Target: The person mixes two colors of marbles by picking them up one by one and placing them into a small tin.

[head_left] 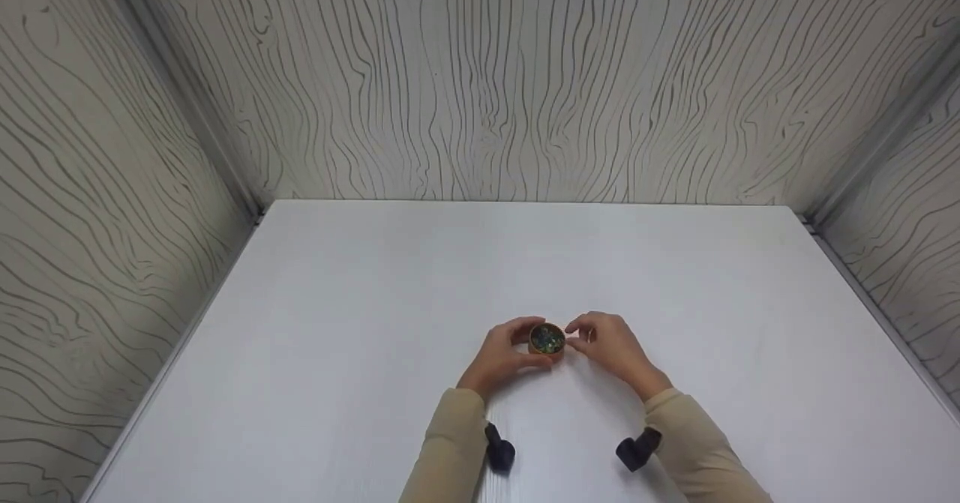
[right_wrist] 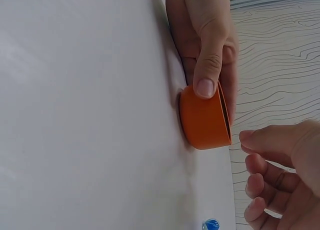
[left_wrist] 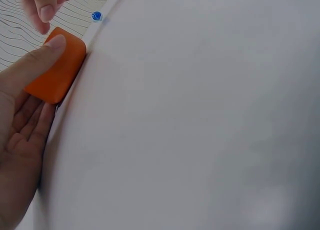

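Note:
A small orange cup (right_wrist: 204, 121) stands upright on the white tabletop. Inside it, several shiny dark blue-green marbles (head_left: 547, 339) show in the head view. My left hand (head_left: 501, 354) grips the cup from the left, thumb on the near side and fingers around the far side. Just right of the rim is my right hand (head_left: 609, 342), its thumb and forefinger bent close to each other and its other fingers loosely curled. Nothing shows between those fingertips. A single blue marble (right_wrist: 210, 224) lies on the tabletop, apart from the cup, in both wrist views.
The white table (head_left: 360, 300) has walls with a wood-grain line pattern behind it (head_left: 480, 83) and at both sides. A black wrist camera (head_left: 499, 450) sticks out from the left sleeve, and another black camera (head_left: 637, 449) from the right one.

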The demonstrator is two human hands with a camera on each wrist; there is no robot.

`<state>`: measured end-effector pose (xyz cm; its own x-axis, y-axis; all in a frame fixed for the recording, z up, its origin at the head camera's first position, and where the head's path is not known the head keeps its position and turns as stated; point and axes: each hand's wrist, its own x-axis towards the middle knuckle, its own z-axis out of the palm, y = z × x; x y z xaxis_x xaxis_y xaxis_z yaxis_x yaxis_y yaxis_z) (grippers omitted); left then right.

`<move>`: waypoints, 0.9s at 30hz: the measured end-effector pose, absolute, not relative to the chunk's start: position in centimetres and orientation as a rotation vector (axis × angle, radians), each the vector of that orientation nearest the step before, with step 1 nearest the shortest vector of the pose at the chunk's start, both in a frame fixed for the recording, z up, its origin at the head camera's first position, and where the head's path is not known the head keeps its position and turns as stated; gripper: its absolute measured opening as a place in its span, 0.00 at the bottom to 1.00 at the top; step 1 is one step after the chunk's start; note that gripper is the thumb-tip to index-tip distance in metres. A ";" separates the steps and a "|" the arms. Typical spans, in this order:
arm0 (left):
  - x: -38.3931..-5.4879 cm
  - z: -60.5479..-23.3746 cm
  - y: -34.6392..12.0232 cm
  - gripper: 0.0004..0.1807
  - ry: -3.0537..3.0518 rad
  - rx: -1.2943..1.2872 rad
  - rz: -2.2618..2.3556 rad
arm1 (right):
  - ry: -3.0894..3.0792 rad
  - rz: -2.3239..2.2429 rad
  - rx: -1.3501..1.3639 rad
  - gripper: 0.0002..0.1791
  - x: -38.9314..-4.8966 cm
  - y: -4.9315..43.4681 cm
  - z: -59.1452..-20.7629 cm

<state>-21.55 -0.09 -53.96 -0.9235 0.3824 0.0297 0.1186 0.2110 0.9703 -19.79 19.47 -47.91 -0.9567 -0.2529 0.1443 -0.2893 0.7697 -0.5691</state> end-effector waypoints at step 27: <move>-21.3 -53.6 -0.1 0.37 2.303 0.427 1.719 | -2.932 0.993 0.278 0.05 -20.0 21.4 -48.0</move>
